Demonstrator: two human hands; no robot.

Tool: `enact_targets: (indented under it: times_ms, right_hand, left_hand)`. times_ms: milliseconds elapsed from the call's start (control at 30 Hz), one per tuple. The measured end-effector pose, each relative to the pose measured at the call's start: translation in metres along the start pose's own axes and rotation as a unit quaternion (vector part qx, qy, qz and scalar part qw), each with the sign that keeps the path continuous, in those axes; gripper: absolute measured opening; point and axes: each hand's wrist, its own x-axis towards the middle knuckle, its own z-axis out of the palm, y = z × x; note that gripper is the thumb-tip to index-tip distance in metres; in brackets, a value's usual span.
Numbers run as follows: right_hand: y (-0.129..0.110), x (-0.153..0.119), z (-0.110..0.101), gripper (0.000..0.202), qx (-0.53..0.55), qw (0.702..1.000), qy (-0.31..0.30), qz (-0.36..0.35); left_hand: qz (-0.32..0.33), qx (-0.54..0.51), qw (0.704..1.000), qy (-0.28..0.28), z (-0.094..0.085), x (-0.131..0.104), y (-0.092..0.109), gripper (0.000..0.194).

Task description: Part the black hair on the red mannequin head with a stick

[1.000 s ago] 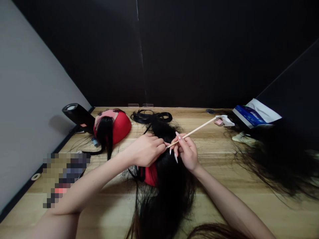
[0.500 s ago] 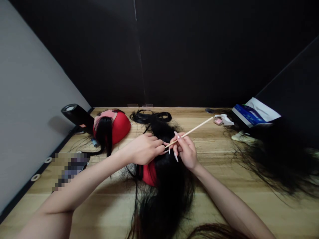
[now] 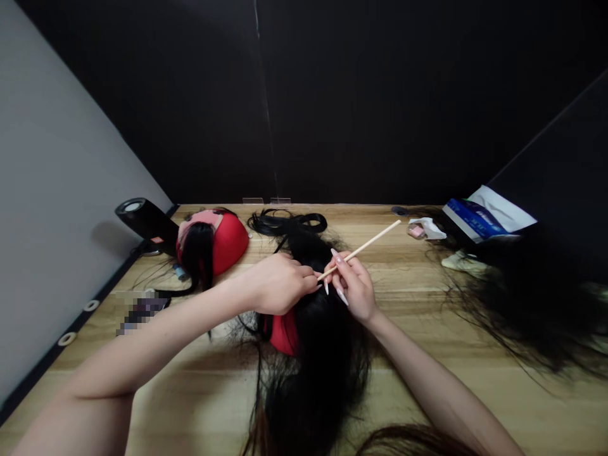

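Observation:
Long black hair [image 3: 327,342] hangs over a red head form [image 3: 284,334] at the middle of the table. My right hand [image 3: 351,285] pinches a thin pale wooden stick [image 3: 373,242], which slants up to the right; its lower end is at the hair by my left fingertips. My left hand [image 3: 285,285] is closed over the left side of the hair, knuckles up. What its fingertips grip is too small to make out.
On the left lie a second red head form [image 3: 230,244] with black hair, a black cylinder [image 3: 147,221] and tape rolls [image 3: 67,339]. Black hair strands [image 3: 527,304], a blue and white packet [image 3: 479,218] and a small wrapper [image 3: 427,228] lie right. Coiled hair [image 3: 308,221] sits behind.
My left hand has shifted slightly right, its fingers curled in more. The stick's upper end has moved a little down and left, and my right fingers have moved slightly.

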Motion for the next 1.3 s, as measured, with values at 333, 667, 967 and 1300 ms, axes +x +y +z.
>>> enact_targets:
  times_ms: [333,667,967,1300]
  right_hand:
    - [0.001,-0.001,0.000,0.029,0.015,1.000,-0.015,-0.014]
    - [0.002,0.000,0.001,0.029,0.041,0.999,-0.011,-0.003]
    - [0.001,0.000,0.001,0.030,0.032,0.999,0.001,0.006]
    - [-0.002,0.000,0.001,0.033,0.011,1.000,0.000,0.006]
  left_hand:
    - [-0.010,0.028,0.999,0.041,0.009,-0.015,-0.001,0.011]
    - [-0.022,-0.038,0.995,0.095,0.004,-0.030,-0.002,0.027]
    - [-0.002,-0.441,0.867,0.232,0.007,-0.029,0.003,0.034]
    - [-0.144,-0.614,0.750,0.199,0.027,-0.028,0.004,0.046]
